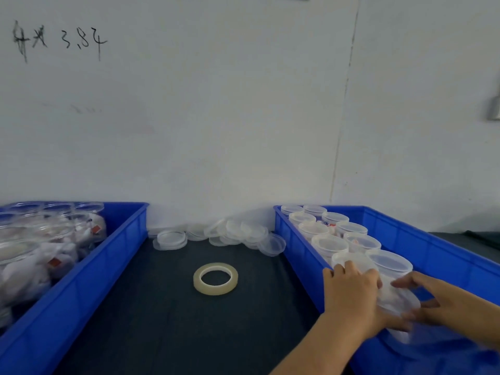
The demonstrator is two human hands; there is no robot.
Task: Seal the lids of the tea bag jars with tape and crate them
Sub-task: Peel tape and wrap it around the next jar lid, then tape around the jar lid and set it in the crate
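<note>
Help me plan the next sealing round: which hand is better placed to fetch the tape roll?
Left. The left hand is on the jar nearest the tape roll; the right hand sits farther right, over the blue crate.

Left hand and right hand reach forward, fingers curled.

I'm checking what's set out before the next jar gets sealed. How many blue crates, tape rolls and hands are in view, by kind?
Blue crates: 2, the left crate with unlidded jars and the right crate with lidded jars
Tape rolls: 1, the tape roll lying flat on the dark mat between them
Hands: 2, the left hand and right hand, both on a jar in the right crate
Total: 5
</note>
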